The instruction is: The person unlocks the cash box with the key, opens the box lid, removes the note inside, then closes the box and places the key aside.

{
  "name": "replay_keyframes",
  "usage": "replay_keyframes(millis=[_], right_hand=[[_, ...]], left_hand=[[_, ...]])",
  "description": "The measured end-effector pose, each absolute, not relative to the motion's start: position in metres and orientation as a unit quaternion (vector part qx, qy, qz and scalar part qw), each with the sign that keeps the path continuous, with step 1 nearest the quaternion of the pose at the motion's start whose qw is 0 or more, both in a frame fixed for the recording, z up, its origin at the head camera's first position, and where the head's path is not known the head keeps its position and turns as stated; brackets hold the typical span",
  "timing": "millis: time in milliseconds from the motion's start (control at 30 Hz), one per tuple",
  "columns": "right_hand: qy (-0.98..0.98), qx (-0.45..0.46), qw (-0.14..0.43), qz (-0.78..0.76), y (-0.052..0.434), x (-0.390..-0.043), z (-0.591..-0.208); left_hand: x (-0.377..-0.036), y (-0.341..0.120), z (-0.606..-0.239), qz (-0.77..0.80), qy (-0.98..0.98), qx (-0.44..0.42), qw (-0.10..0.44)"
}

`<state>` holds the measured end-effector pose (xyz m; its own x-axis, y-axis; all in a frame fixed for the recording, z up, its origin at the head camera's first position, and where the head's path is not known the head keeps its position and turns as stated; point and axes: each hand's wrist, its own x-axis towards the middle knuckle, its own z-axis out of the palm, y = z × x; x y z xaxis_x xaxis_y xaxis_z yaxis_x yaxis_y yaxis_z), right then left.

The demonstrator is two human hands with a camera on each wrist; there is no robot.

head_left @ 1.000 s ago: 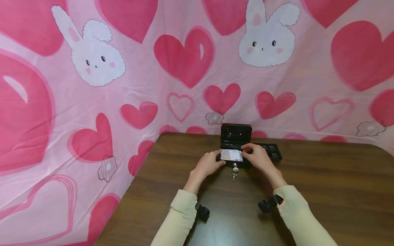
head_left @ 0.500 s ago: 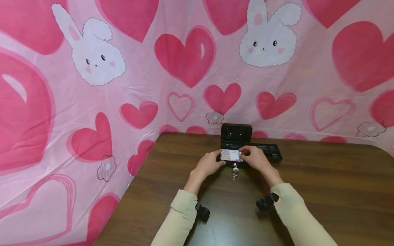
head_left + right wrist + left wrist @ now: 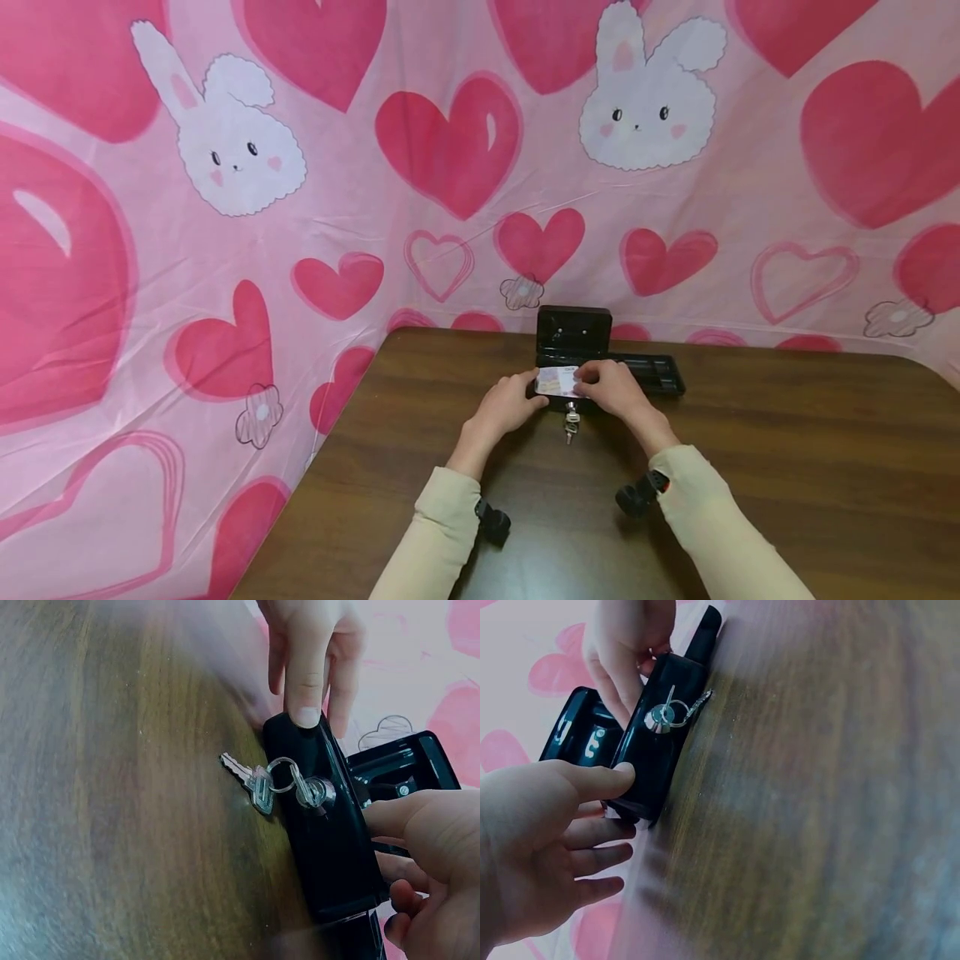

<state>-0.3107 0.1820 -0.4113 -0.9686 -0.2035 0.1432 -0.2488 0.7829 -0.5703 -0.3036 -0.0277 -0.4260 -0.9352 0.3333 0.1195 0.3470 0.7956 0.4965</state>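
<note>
A small black cash box (image 3: 573, 333) stands on the table with its lid up. Pale, printed banknotes (image 3: 555, 381) lie in it. My left hand (image 3: 508, 404) grips the box's left corner, its thumb on the front wall and its other fingers along the side. My right hand (image 3: 613, 388) reaches in from the right, thumb and forefinger pinching at the right part of the banknotes and covering that end. The wrist views hide the notes behind the front wall. A key sits in the silver lock (image 3: 315, 793), and a second key (image 3: 259, 787) hangs from its ring.
A black compartment tray (image 3: 656, 373) lies right of the box, close to my right hand. The brown wooden table (image 3: 787, 450) ends just behind the box at a pink cloth (image 3: 450, 192) with hearts and rabbits. Each wrist wears a black camera.
My right hand has shifted left over the banknotes, so less of their right end shows. My left hand has kept its hold on the box corner.
</note>
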Motion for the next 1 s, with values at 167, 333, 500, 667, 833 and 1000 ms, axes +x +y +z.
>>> replay_keyframes(millis=[167,333,500,667,833,1000], right_hand=[[-0.939,0.118,0.054,0.319,0.1785,-0.3109,-0.4126],[-0.933,0.097,0.069,0.340,0.1764,-0.3091,-0.4122],[-0.923,0.081,0.085,0.368,0.1741,-0.3076,-0.4126],[-0.912,0.075,0.102,0.391,0.1730,-0.3057,-0.4136],[-0.902,0.060,0.105,0.415,0.1739,-0.3038,-0.4134],[-0.893,0.048,0.120,0.431,0.1731,-0.3025,-0.4117]], left_hand=[[-0.3023,-0.0283,-0.4243,-0.264,-0.948,-0.179,0.009],[-0.3013,-0.0280,-0.4225,-0.272,-0.946,-0.176,0.002],[-0.3003,-0.0287,-0.4225,-0.277,-0.945,-0.172,-0.004],[-0.2988,-0.0291,-0.4208,-0.281,-0.945,-0.170,-0.009],[-0.2981,-0.0292,-0.4197,-0.279,-0.945,-0.169,-0.012],[-0.2983,-0.0287,-0.4195,-0.272,-0.947,-0.170,-0.006]])
